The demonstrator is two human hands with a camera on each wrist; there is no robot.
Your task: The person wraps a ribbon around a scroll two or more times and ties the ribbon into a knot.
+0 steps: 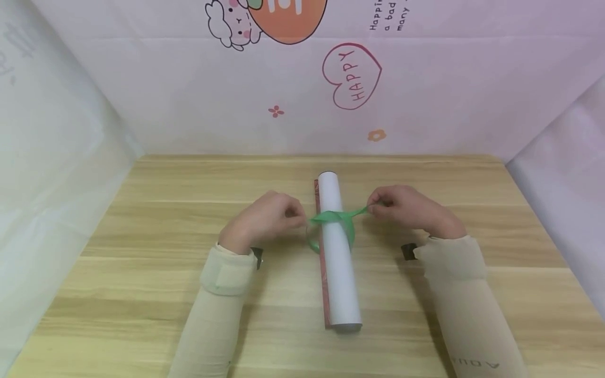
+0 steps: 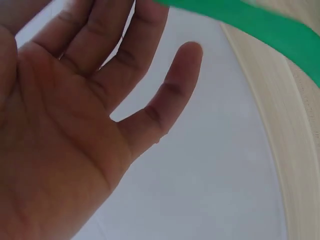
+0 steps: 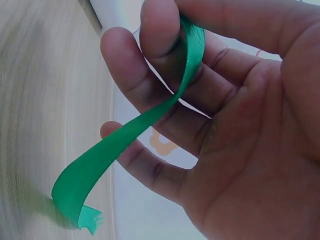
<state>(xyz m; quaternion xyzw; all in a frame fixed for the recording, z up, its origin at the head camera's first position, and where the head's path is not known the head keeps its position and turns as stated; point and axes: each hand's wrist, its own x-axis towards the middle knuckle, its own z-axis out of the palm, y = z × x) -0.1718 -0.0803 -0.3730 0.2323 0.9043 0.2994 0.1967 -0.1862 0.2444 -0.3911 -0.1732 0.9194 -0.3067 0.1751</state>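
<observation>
A: Where's the roll (image 1: 340, 278)?

B: On the table (image 1: 156, 262), lengthwise, one end toward the cloth (image 1: 212, 105), which hangs behind the roll's far end.

A: And what's on either side of it?

B: Left of the roll, just beside it, is the left hand (image 1: 267, 218); right of it, a bit farther off, is the right hand (image 1: 408, 210).

A: What lies over it?

B: A ribbon (image 1: 333, 216), across the roll beyond its middle, reaching out to both hands and looping down on either side.

A: Anything alongside?

B: A strip (image 1: 323, 273), along the roll's left side.
</observation>
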